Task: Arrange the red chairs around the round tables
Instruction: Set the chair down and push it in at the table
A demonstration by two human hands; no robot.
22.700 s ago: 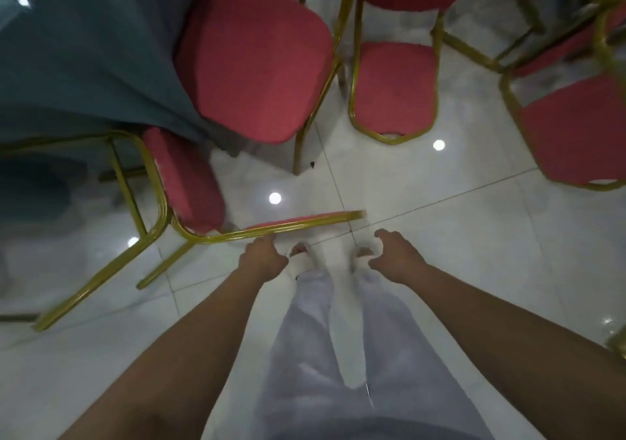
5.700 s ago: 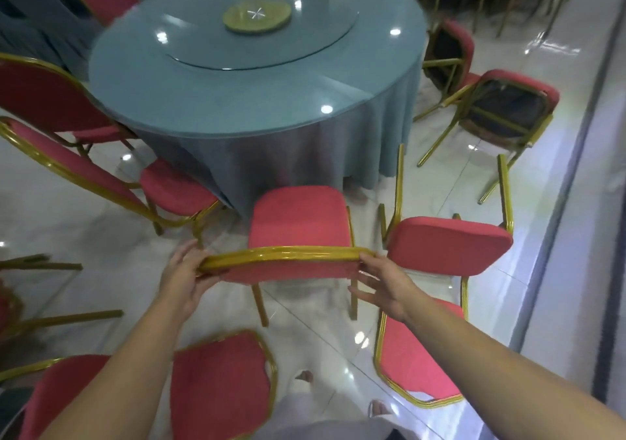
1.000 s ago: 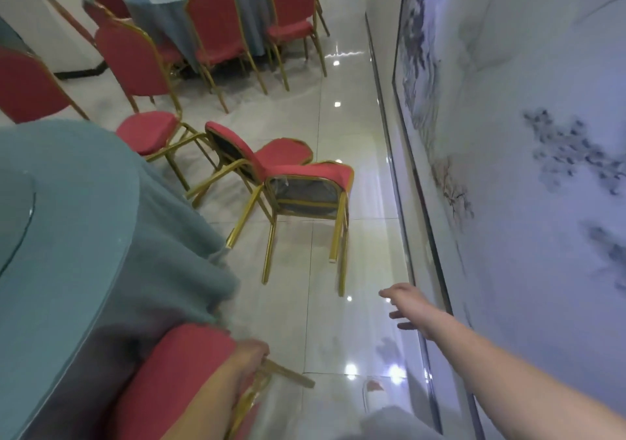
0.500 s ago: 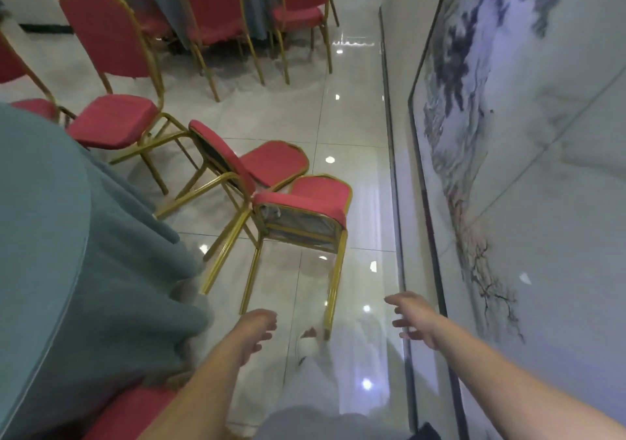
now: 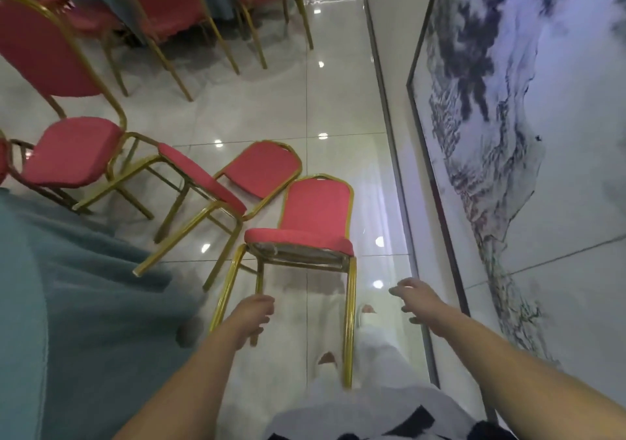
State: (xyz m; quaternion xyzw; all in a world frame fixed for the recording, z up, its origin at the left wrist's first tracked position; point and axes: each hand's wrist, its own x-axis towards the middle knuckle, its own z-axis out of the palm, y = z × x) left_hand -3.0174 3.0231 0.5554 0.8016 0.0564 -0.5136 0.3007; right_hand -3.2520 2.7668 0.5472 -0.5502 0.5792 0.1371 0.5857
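Teal cloth point(image 5: 101, 287) over the round counter point(image 5: 20, 321) hangs left of the left grip point(image 5: 252, 317), which is loosely curled and holds nothing, just beside a gold leg. Beyond it a toppled red-and-gold metal chair point(image 5: 203, 182) lies close. Between both grips the red-cushioned, gold-framed metal chair point(image 5: 316, 216) lies on its back, legs toward the person. The right grip point(image 5: 411, 300), spread and empty, hovers right of those legs. Likely risk: lifting by the legs snags the neighbouring frame, or swings the back into the painted wall panel point(image 5: 508, 134).
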